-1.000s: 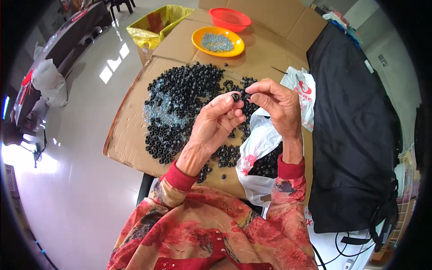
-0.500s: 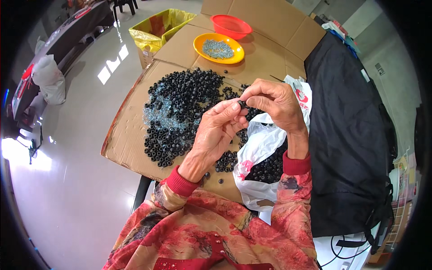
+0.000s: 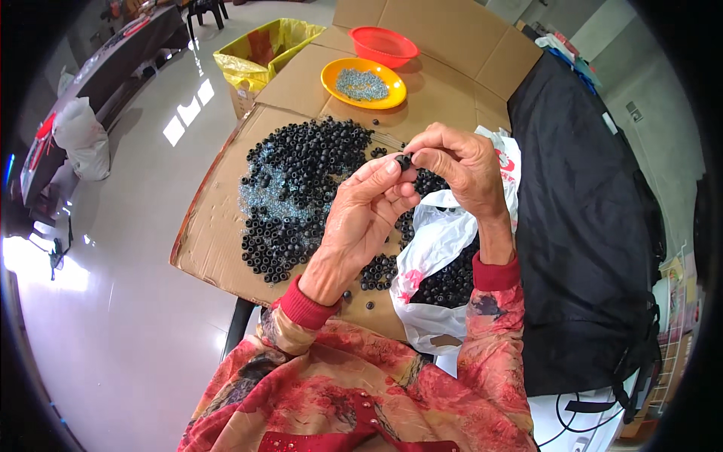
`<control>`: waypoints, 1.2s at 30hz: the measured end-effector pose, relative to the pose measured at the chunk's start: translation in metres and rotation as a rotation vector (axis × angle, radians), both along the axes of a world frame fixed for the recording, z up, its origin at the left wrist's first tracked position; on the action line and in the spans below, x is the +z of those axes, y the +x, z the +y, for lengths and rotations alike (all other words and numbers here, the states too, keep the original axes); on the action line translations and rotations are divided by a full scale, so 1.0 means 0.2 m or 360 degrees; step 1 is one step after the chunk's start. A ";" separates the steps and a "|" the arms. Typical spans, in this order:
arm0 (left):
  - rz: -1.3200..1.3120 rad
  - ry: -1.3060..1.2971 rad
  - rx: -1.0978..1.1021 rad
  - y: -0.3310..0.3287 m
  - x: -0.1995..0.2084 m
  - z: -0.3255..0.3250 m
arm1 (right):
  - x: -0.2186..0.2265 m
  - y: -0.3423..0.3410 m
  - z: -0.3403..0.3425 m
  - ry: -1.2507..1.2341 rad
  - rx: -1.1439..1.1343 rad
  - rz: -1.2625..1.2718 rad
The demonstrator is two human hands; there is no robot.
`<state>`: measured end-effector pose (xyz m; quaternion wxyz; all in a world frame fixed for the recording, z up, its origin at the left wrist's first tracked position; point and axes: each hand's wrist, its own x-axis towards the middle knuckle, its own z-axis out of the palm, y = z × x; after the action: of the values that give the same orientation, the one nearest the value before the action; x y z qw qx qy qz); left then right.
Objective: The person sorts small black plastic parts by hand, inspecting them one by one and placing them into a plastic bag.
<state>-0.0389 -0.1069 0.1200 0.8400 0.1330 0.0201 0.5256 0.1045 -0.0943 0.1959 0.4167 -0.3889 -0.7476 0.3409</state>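
Note:
A small round black part with a hole (image 3: 404, 162) is pinched between the fingertips of both hands above the cardboard. My left hand (image 3: 369, 194) grips it between thumb and fingers from the left. From the right, my right hand (image 3: 461, 167) holds it with thumb and forefinger. Below and to the left lies a wide heap of black ring-like parts (image 3: 282, 241), mixed with small clear pieces (image 3: 271, 197). Under my right wrist, a white plastic bag (image 3: 431, 252) lies open with more black parts (image 3: 449, 285) inside.
A yellow dish (image 3: 393, 96) of small clear pieces stands at the far side of the cardboard sheet (image 3: 207, 248), before a red basket (image 3: 384, 47). A bin with a yellow liner (image 3: 248, 71) is at the far left. Black cloth (image 3: 580, 248) covers something on the right.
Both hands have shifted very slightly and the black part has turned a little between the fingertips, showing more of itself. The heap, dish and bag look the same.

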 end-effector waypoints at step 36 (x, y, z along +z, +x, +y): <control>0.0028 -0.0004 0.0064 0.16 -0.08 0.00 | -0.13 0.11 -0.11 0.0912 -0.0382 -0.0365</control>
<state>-0.0076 -0.1075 0.1047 0.8292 0.1362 0.0309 0.5412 0.1255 -0.1156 0.1697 0.4595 -0.3770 -0.8040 0.0191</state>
